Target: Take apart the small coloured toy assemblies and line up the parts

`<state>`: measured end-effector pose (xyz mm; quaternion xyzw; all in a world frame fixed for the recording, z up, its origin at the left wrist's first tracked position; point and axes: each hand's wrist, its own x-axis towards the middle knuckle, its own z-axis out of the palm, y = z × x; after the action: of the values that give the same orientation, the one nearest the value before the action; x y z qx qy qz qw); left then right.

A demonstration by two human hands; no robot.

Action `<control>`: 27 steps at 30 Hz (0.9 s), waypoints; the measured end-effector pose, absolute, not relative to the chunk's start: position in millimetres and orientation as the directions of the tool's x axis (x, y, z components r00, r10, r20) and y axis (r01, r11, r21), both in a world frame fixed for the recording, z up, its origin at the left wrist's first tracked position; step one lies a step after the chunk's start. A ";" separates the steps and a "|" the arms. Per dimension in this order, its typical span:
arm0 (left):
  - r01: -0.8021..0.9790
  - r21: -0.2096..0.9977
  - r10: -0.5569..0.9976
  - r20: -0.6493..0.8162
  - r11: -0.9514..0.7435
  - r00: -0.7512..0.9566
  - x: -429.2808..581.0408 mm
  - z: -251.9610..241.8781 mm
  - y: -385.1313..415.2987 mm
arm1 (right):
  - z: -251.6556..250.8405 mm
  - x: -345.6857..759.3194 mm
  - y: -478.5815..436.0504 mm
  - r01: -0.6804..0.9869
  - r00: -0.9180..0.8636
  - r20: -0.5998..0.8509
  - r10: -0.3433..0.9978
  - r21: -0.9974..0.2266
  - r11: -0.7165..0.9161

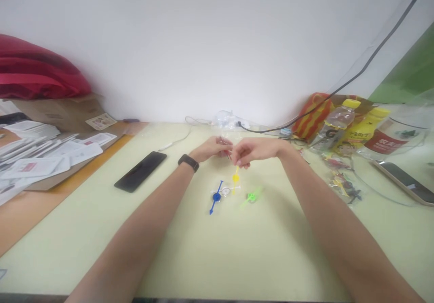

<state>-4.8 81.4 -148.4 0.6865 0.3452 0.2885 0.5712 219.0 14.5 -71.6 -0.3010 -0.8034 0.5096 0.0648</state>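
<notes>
1. Clock directions are as seen from above, with 12 towards the wall.
2. The left hand [216, 146], with a dark band [189, 162] on its wrist, has its fingers bent about something small and red [223, 141]; blur hides whether they are clamped on it.
3. The right hand [247, 152] is just beside, at 3 o'clock; its fingers are bent close together, pointing down. I cannot tell whether they grip anything.
4. The yellow piece [236, 178] is directly below those fingers, its upper end close to them; whether they touch cannot be told.
5. The blue arrow [216, 197] lies on the worktop [217, 262], at 7 o'clock from the right hand, its head pointing between 6 and 7.
6. The white piece [226, 192] is just beside the blue arrow, at 2 o'clock.
7. The green piece [251, 197] lies at 5 o'clock from the yellow piece, apart from the others.
8. A phone [140, 171] lies between 8 and 9 o'clock from the left hand.
9. Well apart, between 3 and 4 o'clock from the right hand, are small packets [342, 181]; a bottle [339, 121] stands beyond them.
</notes>
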 end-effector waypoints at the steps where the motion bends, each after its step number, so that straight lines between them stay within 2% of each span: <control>1: 0.147 0.980 0.793 0.015 -0.132 0.609 -3.5 -147.6 80.9 | -63.7 222.2 11.2 0.385 -0.791 -0.124 0.599 -0.862 0.330; 3: 0.142 0.977 0.774 0.034 -0.158 0.632 -0.8 -145.9 79.7 | -48.7 227.5 4.8 0.339 -0.706 0.039 0.707 -0.858 0.386; 6: 0.154 0.969 0.749 0.046 -0.195 0.661 3.2 -144.4 78.2 | -31.6 233.2 -1.7 0.287 -0.441 0.349 0.827 -0.818 0.498; 8: 0.192 0.954 0.746 0.045 -0.229 0.665 6.1 -144.8 78.0 | -24.7 236.5 -3.2 0.304 -0.240 0.538 0.808 -0.749 0.589; 10: 0.230 0.938 0.752 0.047 -0.260 0.657 9.3 -146.3 78.2 | -21.3 239.5 -2.9 0.372 -0.112 0.656 0.747 -0.669 0.643; 13: 0.237 0.921 0.755 0.085 -0.308 0.650 14.6 -149.1 77.8 | -22.0 241.7 -0.9 0.491 -0.049 0.737 0.674 -0.570 0.659; 18: 0.227 0.884 0.740 0.175 -0.408 0.649 22.2 -149.1 75.4 | -31.1 235.6 2.5 0.644 -0.075 0.793 0.605 -0.425 0.636; 22: 0.210 0.864 0.736 0.236 -0.458 0.635 24.8 -146.5 74.6 | -35.8 224.9 1.2 0.698 -0.067 0.820 0.568 -0.368 0.614; 25: 0.227 0.851 0.730 0.236 -0.474 0.641 25.6 -145.9 73.6 | -35.6 218.8 -1.8 0.718 -0.008 0.863 0.506 -0.347 0.603; 27: 0.225 0.850 0.720 0.231 -0.477 0.654 26.4 -145.8 72.4 | -34.9 217.2 -3.1 0.740 -0.037 0.864 0.502 -0.314 0.595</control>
<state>26.4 72.4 -145.8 0.8070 0.2927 0.2954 0.4192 217.2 -3.1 -34.9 -0.4360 -0.7116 -0.1102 0.5398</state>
